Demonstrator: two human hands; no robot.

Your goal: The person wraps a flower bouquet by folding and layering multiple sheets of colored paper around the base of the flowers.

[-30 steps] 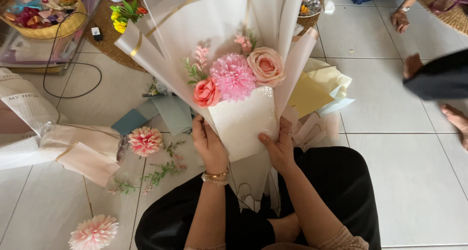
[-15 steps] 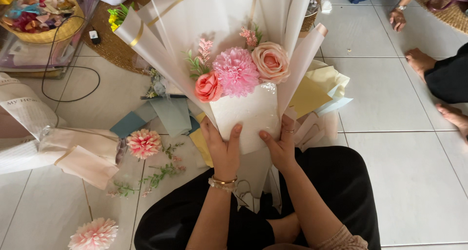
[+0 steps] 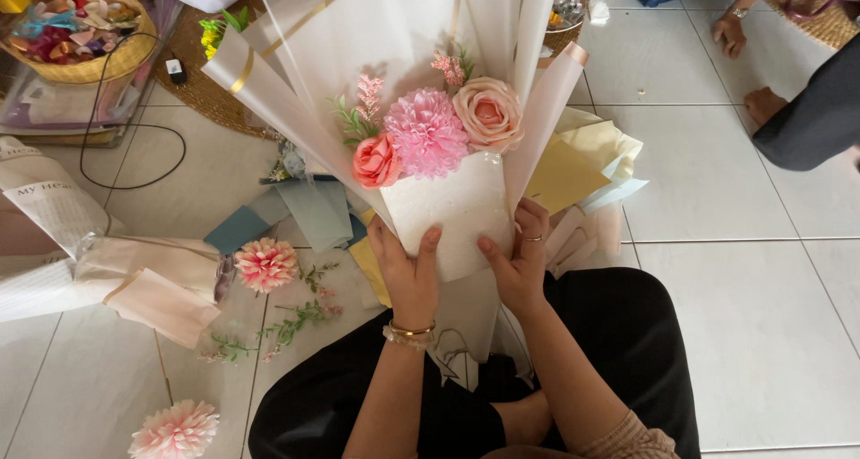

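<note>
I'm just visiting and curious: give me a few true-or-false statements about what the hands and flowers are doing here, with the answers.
1. Both hands, left hand and right hand, hold the bouquet at its lower wrap. True.
2. The bouquet holds only yellow flowers. False: it holds a pink pompom flower, a peach rose and a small coral rose.
3. A loose pink flower lies on the floor tiles to the left of the hands. True.
4. The right hand is bare of jewellery. False: a ring shows on one finger.
5. A bracelet circles the left wrist. True.
6. The basket at top left is on the person's lap. False: it sits away from the person, at the far left.
</note>
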